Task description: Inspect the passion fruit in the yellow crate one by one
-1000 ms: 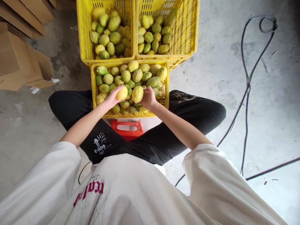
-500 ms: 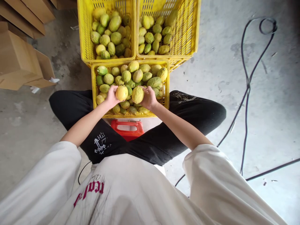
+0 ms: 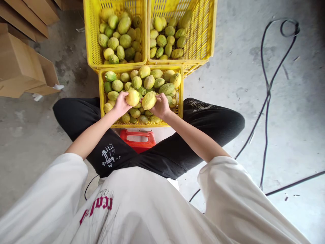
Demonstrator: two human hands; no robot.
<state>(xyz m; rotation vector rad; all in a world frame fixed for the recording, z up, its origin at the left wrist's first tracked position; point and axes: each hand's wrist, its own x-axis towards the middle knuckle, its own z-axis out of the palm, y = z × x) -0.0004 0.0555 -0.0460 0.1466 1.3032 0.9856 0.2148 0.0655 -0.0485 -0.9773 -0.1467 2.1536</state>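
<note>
Above the yellow plastic crate [image 3: 142, 125], left hand [image 3: 121, 103] and right hand [image 3: 161, 106], half-curled, each hold 1 rounded yellow fruit [image 3: 132, 98] (best gripped lightly).

White shirt [image 3: 144, 206], loose sleeves [image 3: 57, 183], magenta lettering [image 3: 98, 204]; black trousers [image 3: 162, 156], white print [image 3: 108, 158].

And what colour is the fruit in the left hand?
Yellow; the fruit in the left hand shows in the head view, the only one.

soft light | floor [image 3: 309, 210] brightest lower right, dimmer upper left | edges stretched
</note>
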